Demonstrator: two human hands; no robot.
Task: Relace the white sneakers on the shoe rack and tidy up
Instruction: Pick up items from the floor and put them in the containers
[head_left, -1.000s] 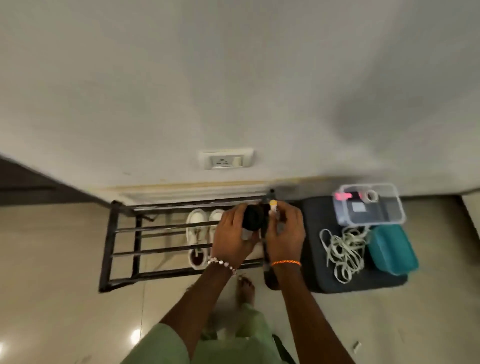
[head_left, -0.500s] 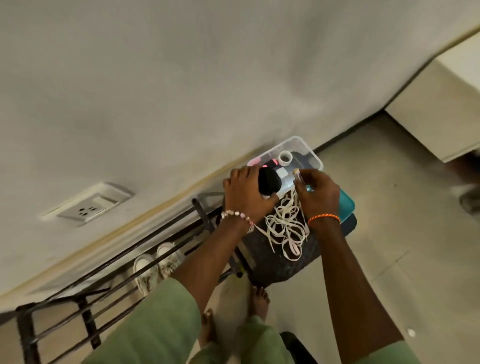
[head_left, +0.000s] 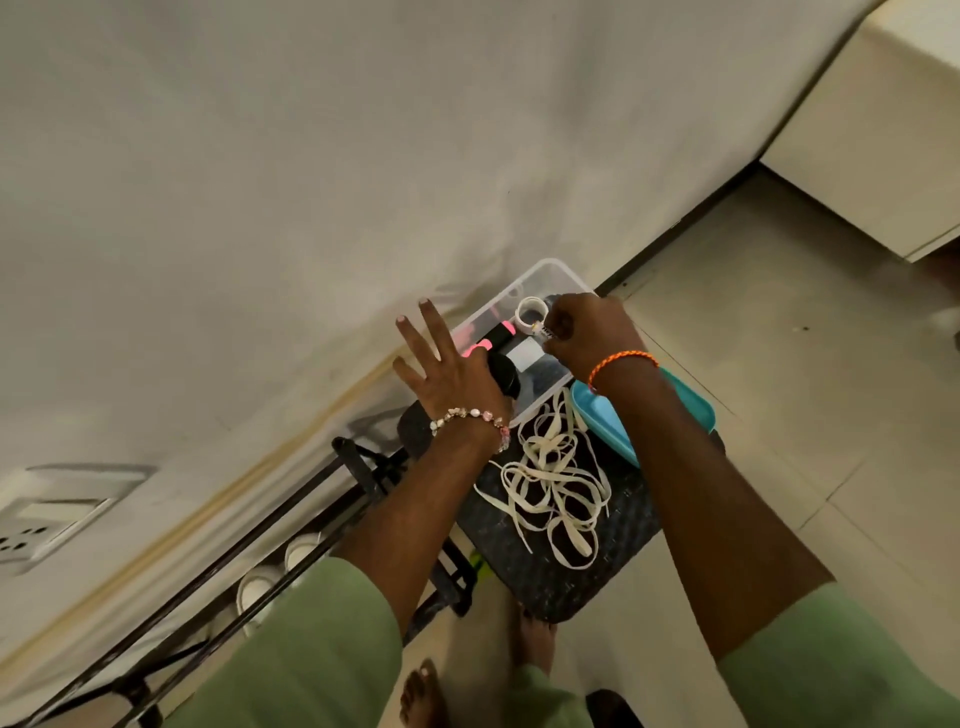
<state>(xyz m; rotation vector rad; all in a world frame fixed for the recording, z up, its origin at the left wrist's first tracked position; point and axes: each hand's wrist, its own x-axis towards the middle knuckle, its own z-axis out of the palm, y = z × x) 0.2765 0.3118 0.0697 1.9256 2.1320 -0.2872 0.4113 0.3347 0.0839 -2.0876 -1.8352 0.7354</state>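
My left hand (head_left: 441, 364) hovers with fingers spread at the near left corner of a clear plastic box (head_left: 553, 274). A black round object (head_left: 505, 383) lies just under its thumb side, over the box. My right hand (head_left: 589, 327) pinches a small labelled tube (head_left: 544, 332) above the box. Inside the box are a white tape roll (head_left: 531, 312) and a pink-and-black item (head_left: 496, 335). Loose white laces (head_left: 556, 483) lie tangled on a dark stool (head_left: 550, 587). The white sneakers (head_left: 298, 553) sit on the black shoe rack (head_left: 280, 530), mostly hidden by bars and my left arm.
A teal lid (head_left: 610, 418) rests on the stool beside the box, under my right forearm. The wall runs close behind, with a socket plate (head_left: 52, 519) at lower left. My bare feet (head_left: 423, 691) stand on the tiled floor. A pale cabinet (head_left: 883, 156) is at upper right.
My view swung right from the rack to the stool. My left hand's fingers opened off the black object at the box. My right hand carried the small tube over the box.
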